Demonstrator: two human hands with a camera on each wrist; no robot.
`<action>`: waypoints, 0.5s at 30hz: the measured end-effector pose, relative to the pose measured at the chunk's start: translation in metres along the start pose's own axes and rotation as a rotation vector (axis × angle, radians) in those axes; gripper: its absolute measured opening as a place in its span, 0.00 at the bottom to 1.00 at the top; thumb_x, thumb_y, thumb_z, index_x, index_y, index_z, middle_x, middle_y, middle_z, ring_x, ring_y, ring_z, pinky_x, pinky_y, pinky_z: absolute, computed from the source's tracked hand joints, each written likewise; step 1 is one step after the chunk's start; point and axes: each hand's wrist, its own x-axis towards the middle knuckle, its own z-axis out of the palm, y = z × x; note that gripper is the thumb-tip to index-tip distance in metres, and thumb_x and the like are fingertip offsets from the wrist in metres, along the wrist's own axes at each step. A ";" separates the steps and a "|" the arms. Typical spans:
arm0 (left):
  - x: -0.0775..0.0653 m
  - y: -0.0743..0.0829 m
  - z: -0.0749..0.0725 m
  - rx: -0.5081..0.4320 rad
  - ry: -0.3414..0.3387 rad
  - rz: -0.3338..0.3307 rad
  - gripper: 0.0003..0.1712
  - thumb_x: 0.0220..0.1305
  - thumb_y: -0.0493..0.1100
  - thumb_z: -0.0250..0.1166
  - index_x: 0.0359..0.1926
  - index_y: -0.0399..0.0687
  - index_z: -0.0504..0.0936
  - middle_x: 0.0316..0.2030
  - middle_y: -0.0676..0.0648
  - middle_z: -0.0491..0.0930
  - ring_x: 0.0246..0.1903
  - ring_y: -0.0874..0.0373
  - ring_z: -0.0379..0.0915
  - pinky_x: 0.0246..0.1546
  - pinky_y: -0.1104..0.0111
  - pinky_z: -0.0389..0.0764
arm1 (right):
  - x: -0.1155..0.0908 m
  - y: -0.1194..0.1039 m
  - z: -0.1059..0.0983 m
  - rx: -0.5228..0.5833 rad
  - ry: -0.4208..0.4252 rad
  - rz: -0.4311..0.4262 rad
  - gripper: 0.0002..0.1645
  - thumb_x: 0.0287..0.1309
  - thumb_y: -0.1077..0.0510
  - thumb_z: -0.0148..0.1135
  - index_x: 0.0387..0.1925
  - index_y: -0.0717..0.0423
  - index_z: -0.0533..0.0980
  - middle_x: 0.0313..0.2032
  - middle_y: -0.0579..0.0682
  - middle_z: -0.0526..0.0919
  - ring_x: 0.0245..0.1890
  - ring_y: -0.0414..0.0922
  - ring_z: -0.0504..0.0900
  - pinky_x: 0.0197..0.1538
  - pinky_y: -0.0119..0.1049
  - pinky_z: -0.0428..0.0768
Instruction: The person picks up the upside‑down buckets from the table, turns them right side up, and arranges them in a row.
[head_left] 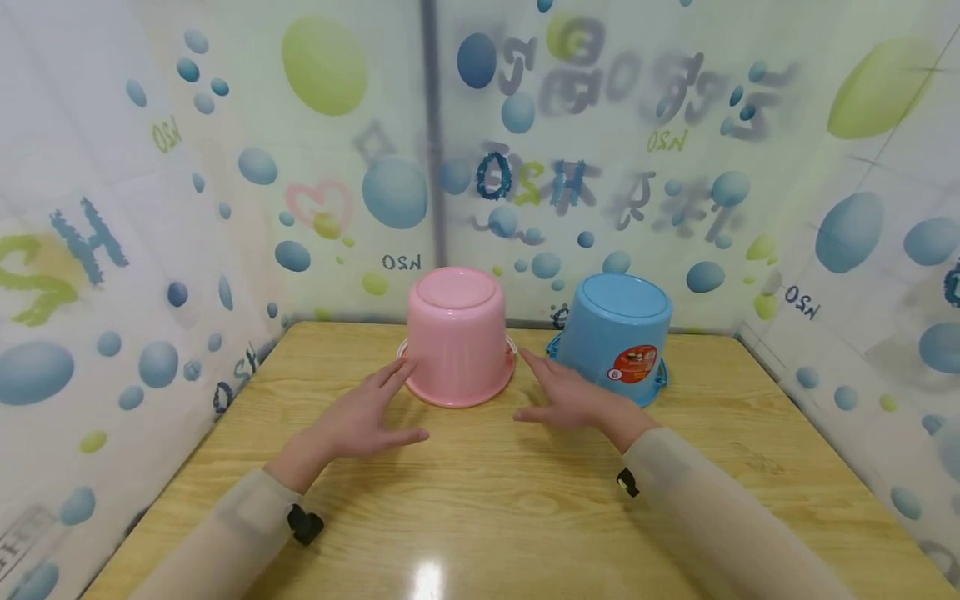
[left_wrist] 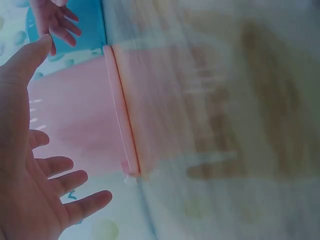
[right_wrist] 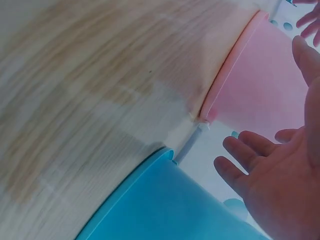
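A pink bucket (head_left: 457, 342) stands upside down on the table, its rim and white handle at the bottom. My left hand (head_left: 362, 417) is at its left side with the fingers extended and the thumb apart. On the other side, my right hand (head_left: 567, 397) reaches between the pink bucket and a blue bucket (head_left: 600, 333), fingers straight. The blue bucket is also upside down and has a red label. Both wrist views show spread fingers with nothing held; whether any fingertip touches the pink bucket, I cannot tell.
The wooden table (head_left: 465, 500) reaches back to a patterned curtain (head_left: 360, 108) with blue and green spots. Similar sheets hang along the left and right sides. The blue bucket sits close behind my right wrist.
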 end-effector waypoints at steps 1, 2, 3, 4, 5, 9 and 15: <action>0.001 -0.003 0.000 -0.003 -0.005 -0.012 0.67 0.65 0.77 0.71 0.91 0.55 0.49 0.86 0.33 0.55 0.81 0.29 0.61 0.71 0.34 0.76 | 0.003 0.000 0.000 0.007 -0.001 0.003 0.67 0.73 0.32 0.68 0.91 0.46 0.37 0.88 0.65 0.48 0.87 0.67 0.51 0.85 0.69 0.57; 0.002 -0.007 -0.001 -0.006 -0.012 -0.026 0.67 0.65 0.77 0.71 0.91 0.55 0.48 0.86 0.33 0.54 0.81 0.29 0.60 0.72 0.34 0.75 | 0.005 -0.001 0.001 0.012 -0.002 0.009 0.67 0.73 0.32 0.68 0.91 0.46 0.37 0.88 0.64 0.48 0.88 0.67 0.50 0.85 0.68 0.56; 0.003 -0.010 -0.001 -0.009 -0.020 -0.041 0.68 0.65 0.77 0.71 0.91 0.56 0.46 0.86 0.33 0.53 0.81 0.28 0.60 0.72 0.33 0.74 | 0.008 -0.001 0.001 0.015 -0.004 0.015 0.67 0.73 0.31 0.68 0.91 0.45 0.36 0.88 0.64 0.48 0.88 0.66 0.50 0.85 0.68 0.56; 0.004 -0.013 -0.002 -0.015 -0.028 -0.057 0.69 0.65 0.77 0.71 0.91 0.56 0.45 0.86 0.32 0.53 0.81 0.27 0.59 0.72 0.32 0.74 | 0.011 -0.001 0.002 0.018 -0.004 0.020 0.67 0.72 0.31 0.68 0.91 0.45 0.36 0.88 0.63 0.48 0.88 0.65 0.49 0.86 0.67 0.56; 0.006 -0.016 -0.002 -0.023 -0.036 -0.069 0.69 0.65 0.77 0.71 0.91 0.56 0.44 0.86 0.32 0.52 0.81 0.26 0.58 0.73 0.31 0.72 | 0.014 -0.001 0.003 0.020 -0.003 0.023 0.68 0.72 0.31 0.68 0.91 0.45 0.36 0.89 0.63 0.47 0.88 0.65 0.49 0.86 0.67 0.55; 0.012 -0.025 -0.003 -0.054 -0.075 -0.123 0.71 0.64 0.78 0.70 0.91 0.58 0.41 0.87 0.31 0.50 0.82 0.24 0.55 0.75 0.29 0.68 | 0.026 -0.001 0.006 0.019 -0.004 0.052 0.68 0.71 0.29 0.68 0.91 0.44 0.36 0.89 0.61 0.46 0.89 0.64 0.47 0.87 0.66 0.53; 0.026 -0.032 -0.002 -0.093 -0.124 -0.134 0.74 0.65 0.78 0.71 0.91 0.54 0.37 0.88 0.32 0.46 0.84 0.26 0.50 0.80 0.32 0.62 | 0.039 0.001 0.009 0.035 -0.007 0.095 0.69 0.71 0.29 0.68 0.91 0.43 0.34 0.89 0.62 0.45 0.89 0.65 0.46 0.86 0.68 0.53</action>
